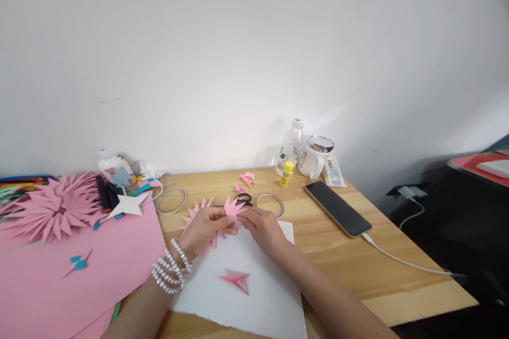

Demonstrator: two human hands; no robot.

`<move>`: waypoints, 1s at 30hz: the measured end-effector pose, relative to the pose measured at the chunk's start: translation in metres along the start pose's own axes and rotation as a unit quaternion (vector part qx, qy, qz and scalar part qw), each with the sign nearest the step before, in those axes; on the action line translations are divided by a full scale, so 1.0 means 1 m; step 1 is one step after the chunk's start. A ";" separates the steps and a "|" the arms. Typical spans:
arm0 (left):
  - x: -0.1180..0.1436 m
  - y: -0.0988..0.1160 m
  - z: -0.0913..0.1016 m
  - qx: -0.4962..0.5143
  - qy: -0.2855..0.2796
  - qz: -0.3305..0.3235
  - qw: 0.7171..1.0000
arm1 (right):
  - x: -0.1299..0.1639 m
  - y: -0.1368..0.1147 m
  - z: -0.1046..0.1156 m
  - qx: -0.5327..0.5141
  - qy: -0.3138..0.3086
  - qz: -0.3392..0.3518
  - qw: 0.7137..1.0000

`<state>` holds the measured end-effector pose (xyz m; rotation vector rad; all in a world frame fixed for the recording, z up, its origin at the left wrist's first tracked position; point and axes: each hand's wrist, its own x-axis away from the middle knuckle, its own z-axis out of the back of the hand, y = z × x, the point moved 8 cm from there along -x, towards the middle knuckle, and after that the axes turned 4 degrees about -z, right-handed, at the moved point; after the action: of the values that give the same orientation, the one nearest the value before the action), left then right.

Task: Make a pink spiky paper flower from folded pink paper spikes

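Over the near middle of the wooden table [397, 275], I see both hands meeting on a pink paper fan piece [231, 206], a folded shape with sharp, spiky points. My left hand [204, 230] is closed on it from the left, thumb on top and fingers curled beneath, and my right hand [264, 228] pinches its right edge with the fingertips. The piece sits between the two grips, just above a white sheet [258, 296] of matte paper with a rough near edge. More pink points of a partly built paper star [194, 214] fan out to the left behind the left hand; whether it is joined to the held piece I cannot tell. A beaded bracelet [169, 273] of pale round beads wraps the left wrist in several loops.

On the white sheet, nearer me, lies a small pink folded dart [237, 279], flat and pointed. Black scissors [243, 198] lie just beyond the hands, partly hidden. Two thin metal rings [170, 201] rest to either side of them. Far left, a large pink paper flower [51, 209] with layered spikes lies on smooth pink card [79, 275]. To the right, a glossy dark phone [338, 207] lies flat, cabled.
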<state>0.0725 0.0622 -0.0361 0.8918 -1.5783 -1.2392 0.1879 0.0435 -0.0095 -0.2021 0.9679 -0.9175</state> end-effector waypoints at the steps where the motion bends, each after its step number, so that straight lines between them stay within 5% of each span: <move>1: 0.000 0.000 0.000 0.002 -0.003 0.000 1.000 | 0.000 -0.001 0.000 0.011 -0.001 0.008 1.000; 14: -0.004 -0.008 -0.001 0.054 -0.005 0.002 0.999 | 0.004 -0.005 -0.012 0.120 -0.028 0.030 0.992; 25: -0.002 -0.006 -0.001 0.062 0.011 0.015 0.998 | -0.001 0.002 -0.002 0.032 -0.013 -0.021 0.999; 30: -0.002 -0.005 -0.001 0.064 0.013 0.015 0.998 | -0.001 -0.002 -0.002 0.028 -0.023 0.007 0.999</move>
<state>0.0740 0.0622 -0.0412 0.9592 -1.6584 -1.1108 0.1854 0.0432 -0.0092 -0.1677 0.8985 -0.9217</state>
